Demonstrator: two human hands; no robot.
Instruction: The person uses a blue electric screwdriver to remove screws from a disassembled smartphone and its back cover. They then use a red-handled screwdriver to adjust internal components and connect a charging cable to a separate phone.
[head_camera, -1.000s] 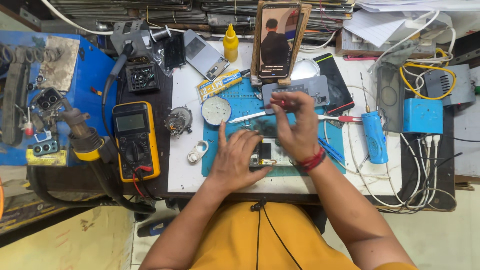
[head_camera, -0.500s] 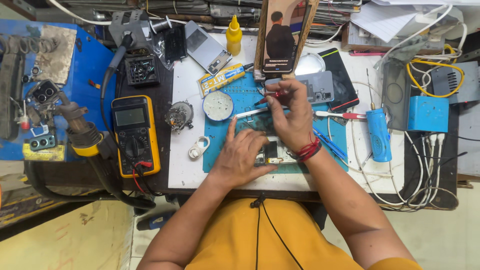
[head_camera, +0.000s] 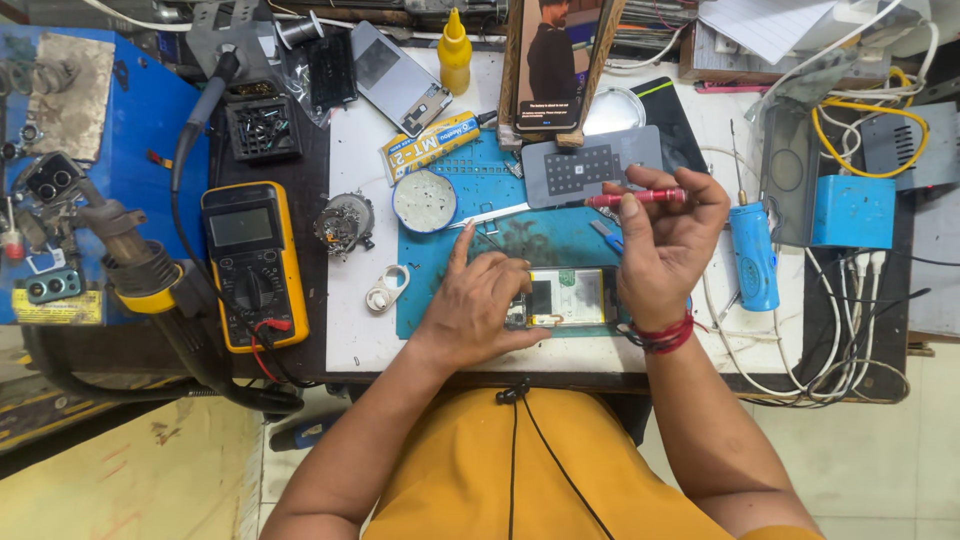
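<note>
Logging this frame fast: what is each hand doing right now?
Left hand: open, fingers resting on the opened phone.
Right hand: closed, holding a red screwdriver.

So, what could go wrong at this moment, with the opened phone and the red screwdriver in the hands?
1. The left hand only presses the opened phone flat on the blue mat, near the bench edge; it may slide.
2. The right hand holds the red screwdriver raised above the phone; if it slips, the tip could hit exposed parts.
3. The round dish sits close to the left hand and might be knocked.
</note>
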